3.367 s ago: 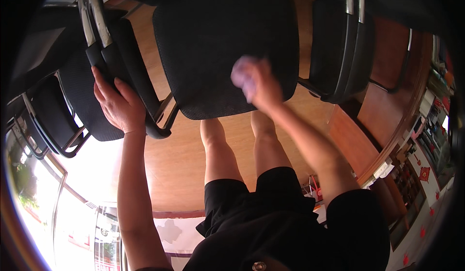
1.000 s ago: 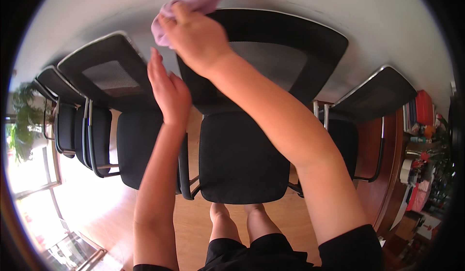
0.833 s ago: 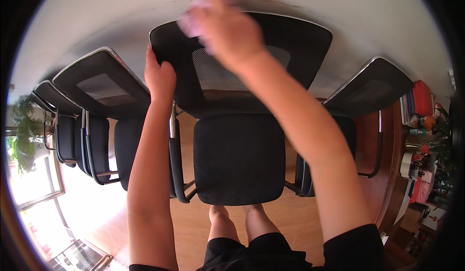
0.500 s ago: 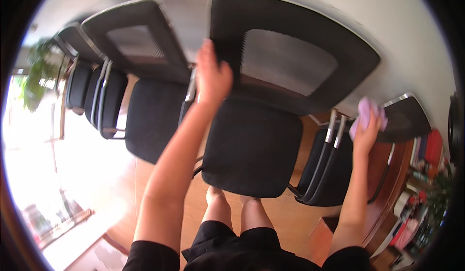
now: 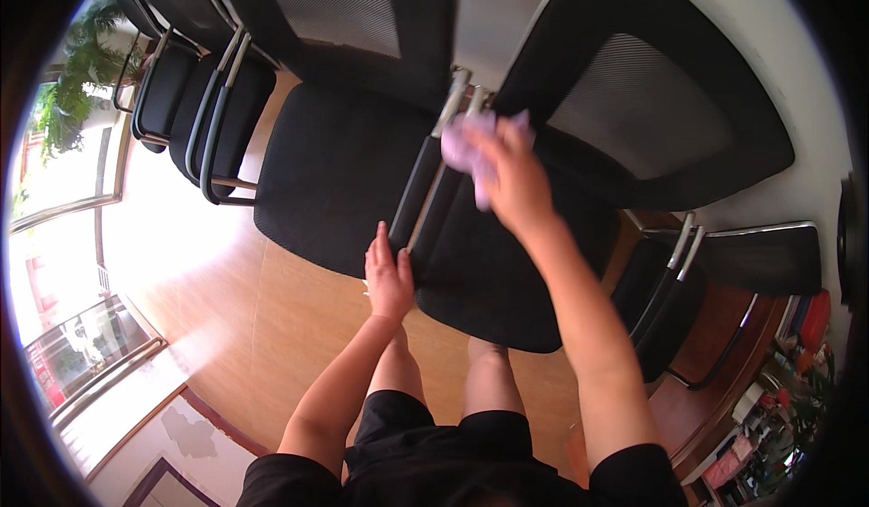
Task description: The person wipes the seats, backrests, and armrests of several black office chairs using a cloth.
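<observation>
A crumpled light-purple cloth (image 5: 466, 145) is gripped in my right hand (image 5: 520, 181), over the back end of the armrests where two black chairs meet. The cloth is close to the metal part of an armrest (image 5: 453, 104); hidden folds make it hard to tell exactly where it touches. My left hand (image 5: 389, 281) rests at the front end of the black armrest pads (image 5: 418, 190), its fingers stretched out and holding nothing. One black chair seat (image 5: 339, 163) lies left of these armrests, the other chair's seat (image 5: 489, 281) right of them, below my right forearm. Both chairs have mesh backrests (image 5: 625, 100).
More black chairs (image 5: 204, 118) continue the row to the left, near a green plant (image 5: 81, 81) and a bright glass door. On the right, another chair (image 5: 670, 290) stands beside a reddish wooden table (image 5: 715, 344) and cluttered items (image 5: 751, 435). A white wall runs behind.
My right hand has carried the cloth leftward from the far-right chair to the middle armrests. My left hand has come down from a backrest edge to the armrest front. The view has shifted left.
</observation>
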Tool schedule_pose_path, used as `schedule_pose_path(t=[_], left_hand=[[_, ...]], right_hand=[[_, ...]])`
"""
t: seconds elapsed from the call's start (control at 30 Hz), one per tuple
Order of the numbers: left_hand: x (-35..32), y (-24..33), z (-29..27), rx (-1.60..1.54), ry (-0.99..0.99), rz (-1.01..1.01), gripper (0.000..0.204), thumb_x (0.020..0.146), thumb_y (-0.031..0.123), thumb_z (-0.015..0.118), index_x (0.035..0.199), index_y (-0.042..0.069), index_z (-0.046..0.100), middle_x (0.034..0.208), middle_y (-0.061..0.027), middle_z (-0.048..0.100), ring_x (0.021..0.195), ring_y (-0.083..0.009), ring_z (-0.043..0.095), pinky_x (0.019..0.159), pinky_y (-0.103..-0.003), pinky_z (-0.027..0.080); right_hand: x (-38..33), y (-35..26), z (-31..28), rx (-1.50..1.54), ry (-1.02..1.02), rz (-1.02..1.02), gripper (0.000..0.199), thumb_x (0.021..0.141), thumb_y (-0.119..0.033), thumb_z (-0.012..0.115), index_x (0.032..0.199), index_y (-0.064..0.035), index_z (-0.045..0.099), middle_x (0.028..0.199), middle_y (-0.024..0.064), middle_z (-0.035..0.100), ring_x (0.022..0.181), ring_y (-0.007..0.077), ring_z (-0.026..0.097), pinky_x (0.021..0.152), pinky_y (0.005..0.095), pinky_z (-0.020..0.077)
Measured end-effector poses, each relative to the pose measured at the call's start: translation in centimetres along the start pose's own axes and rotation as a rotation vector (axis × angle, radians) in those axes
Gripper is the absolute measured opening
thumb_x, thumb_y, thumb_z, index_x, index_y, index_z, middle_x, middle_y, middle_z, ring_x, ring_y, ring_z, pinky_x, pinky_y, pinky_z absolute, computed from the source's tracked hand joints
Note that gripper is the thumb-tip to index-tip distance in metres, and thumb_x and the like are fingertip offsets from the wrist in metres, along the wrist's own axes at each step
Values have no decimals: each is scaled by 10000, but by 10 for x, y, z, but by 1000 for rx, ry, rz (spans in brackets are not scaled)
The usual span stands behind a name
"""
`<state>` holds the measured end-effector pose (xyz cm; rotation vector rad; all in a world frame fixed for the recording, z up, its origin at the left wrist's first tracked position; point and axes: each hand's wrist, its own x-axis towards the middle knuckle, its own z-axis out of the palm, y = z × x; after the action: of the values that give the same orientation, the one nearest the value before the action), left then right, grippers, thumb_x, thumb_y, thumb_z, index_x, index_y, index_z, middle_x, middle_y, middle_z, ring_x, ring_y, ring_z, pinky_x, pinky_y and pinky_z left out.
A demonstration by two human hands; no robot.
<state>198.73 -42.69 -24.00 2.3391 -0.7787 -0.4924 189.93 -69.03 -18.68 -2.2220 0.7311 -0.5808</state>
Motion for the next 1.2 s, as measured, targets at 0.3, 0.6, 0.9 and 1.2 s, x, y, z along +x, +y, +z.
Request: schedule_pose_path(t=[0.3,0.6,0.9,1.2], left_hand=[[6,-10,-10,-248,-248,47,647,1002,82,483,1594,31,230,1435,-225,490,1341,-419,442,1192,-507,253],[24,-123,-50,-519,-296,-102,352,940,30,521,1266,0,649,1219,-223,651,1179,-390,600,1042,-417,475],[85,-219,-180,168,117,-6,618,876,50,644,1475,81,493,1503,-218,445,1410,-416,403,1184,-477,323],[274,-242,-271,686,259,295,713,894,60,607,1559,45,351,1648,-152,294,1538,-320,254,1254,-457,203]], right_hand=[[49,-10,84,-298,180,3,391,845,24,649,1219,-78,695,1284,215,591,1181,420,591,1026,426,477],[-96,-148,159,-208,-329,222,409,832,-26,682,1222,-146,710,1261,197,564,1192,415,569,997,453,482],[-8,-123,201,-317,-348,164,548,801,15,673,1310,-184,629,1302,139,556,1121,401,611,928,461,524],[-33,-98,203,-532,-219,-143,493,845,-79,687,1307,-247,657,1236,109,586,1016,351,671,840,413,565]])
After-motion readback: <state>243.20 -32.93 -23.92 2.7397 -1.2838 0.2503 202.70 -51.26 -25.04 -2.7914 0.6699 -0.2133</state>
